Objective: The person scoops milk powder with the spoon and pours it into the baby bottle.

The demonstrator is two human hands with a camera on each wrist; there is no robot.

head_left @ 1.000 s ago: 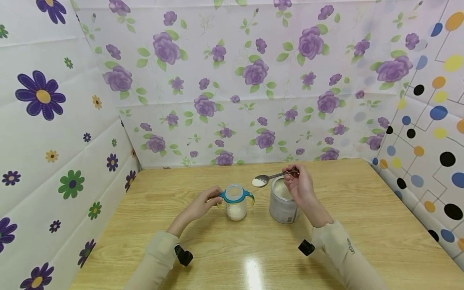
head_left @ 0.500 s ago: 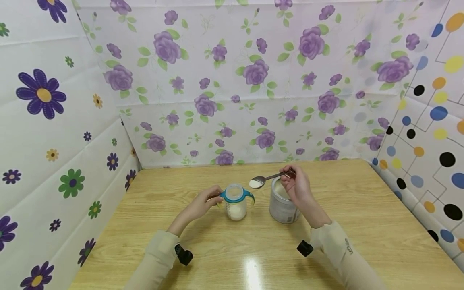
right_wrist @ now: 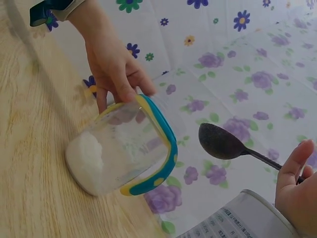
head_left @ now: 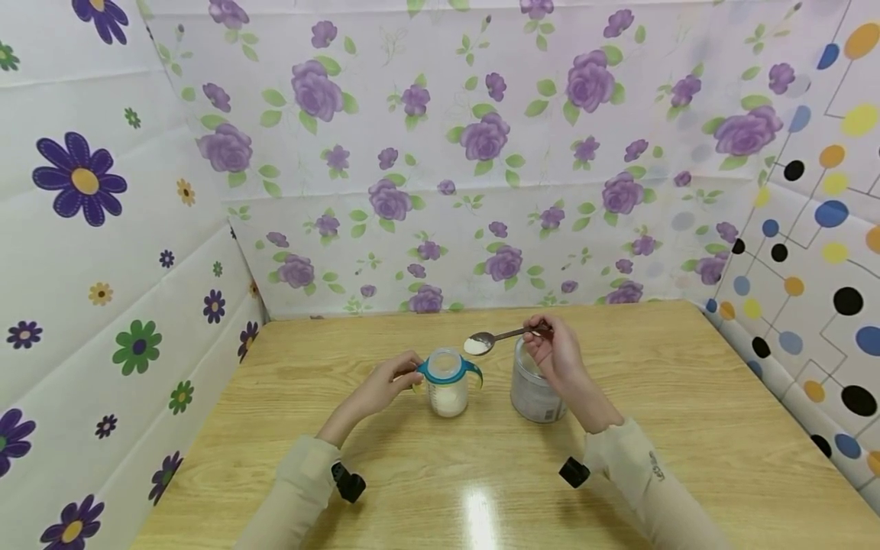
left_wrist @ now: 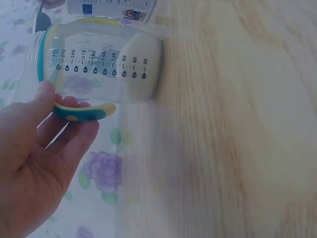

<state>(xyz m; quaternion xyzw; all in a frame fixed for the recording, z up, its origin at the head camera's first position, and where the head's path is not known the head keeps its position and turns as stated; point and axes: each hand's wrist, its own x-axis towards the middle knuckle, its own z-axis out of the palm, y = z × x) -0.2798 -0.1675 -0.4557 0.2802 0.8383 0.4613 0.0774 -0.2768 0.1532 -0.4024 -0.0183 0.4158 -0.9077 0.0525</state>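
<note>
1. The left hand [head_left: 385,386] grips the near-side handle [left_wrist: 81,111] of the baby bottle [head_left: 448,386], thumb on top and fingers curled beneath.
2. The baby bottle stands upright on the wooden table [head_left: 687,397], left of the tin [head_left: 536,393]. It has a teal and yellow collar, printed volume marks, and a layer of white powder [left_wrist: 143,69] at the bottom.
3. The right hand [head_left: 553,355] pinches the end of the spoon [head_left: 491,338] between thumb and fingers, above the open tin.
4. The spoon bowl carries white powder and is held in the air just above and to the right of the bottle mouth, not touching it.
5. The tin stands upright just beside the bottle, apart from it.
6. Flower-patterned sheets [head_left: 440,153] enclose the table on three sides.
</note>
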